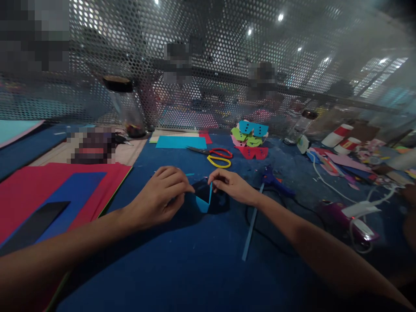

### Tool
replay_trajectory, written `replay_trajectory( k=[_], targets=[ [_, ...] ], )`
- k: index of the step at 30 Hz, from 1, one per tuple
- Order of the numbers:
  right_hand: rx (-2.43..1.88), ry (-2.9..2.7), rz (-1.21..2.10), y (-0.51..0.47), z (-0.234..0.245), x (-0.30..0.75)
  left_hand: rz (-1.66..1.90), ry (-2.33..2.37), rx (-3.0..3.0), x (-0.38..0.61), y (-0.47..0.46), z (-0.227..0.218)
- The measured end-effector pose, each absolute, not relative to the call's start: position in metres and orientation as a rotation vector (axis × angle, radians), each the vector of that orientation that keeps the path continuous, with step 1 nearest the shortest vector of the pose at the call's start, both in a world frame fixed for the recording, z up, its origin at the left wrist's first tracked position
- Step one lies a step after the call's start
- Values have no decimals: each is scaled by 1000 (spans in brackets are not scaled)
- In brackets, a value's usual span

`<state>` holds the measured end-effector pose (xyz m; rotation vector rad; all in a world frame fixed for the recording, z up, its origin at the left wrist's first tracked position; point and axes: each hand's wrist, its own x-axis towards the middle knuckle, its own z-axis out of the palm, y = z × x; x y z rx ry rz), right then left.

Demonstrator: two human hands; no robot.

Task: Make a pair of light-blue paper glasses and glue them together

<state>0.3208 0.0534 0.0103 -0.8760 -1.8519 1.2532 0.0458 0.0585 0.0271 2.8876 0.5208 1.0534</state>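
Between my hands a small blue piece of paper (pixel 203 205) stands folded, one part upright and one part near the table. My right hand (pixel 230 185) pinches its upright edge between thumb and fingers. On the other side my left hand (pixel 167 193) has its fingers curled, with the fingertips at the paper's left end; the exact contact is hard to make out. Just beyond lie scissors (pixel 217 157) with one red and one yellow handle loop. A blue glue gun (pixel 276 182) rests right of my right hand, a pale glue stick (pixel 251 229) pointing toward me.
Red sheets (pixel 19 186) with blue and black strips lie at left. A blue paper rectangle (pixel 182 142) and mask-shaped cutouts (pixel 251 152) are at the back, before a perforated metal screen (pixel 214 65). Jars (pixel 125 108) stand there. A power strip (pixel 360 209), cables and paper scraps are at right.
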Motion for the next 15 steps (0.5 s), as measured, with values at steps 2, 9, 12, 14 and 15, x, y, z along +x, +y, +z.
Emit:
replay_trajectory(
  k=[2, 9, 12, 14, 15],
  targets=[
    [-905, -1859, 1248, 53, 11, 321, 1058, 523, 2890, 46, 58, 27],
    [-973, -1852, 1228, 50, 15, 322, 1045, 541, 2901, 44, 58, 26],
    [-1005, -1849, 1190, 50, 16, 321, 1048, 529, 2902, 44, 58, 25],
    [-1011, -1863, 1130, 49, 16, 321, 1043, 522, 2901, 45, 58, 25],
    [-1003, -1875, 1092, 49, 15, 320, 1039, 521, 2898, 45, 57, 25]
  ],
)
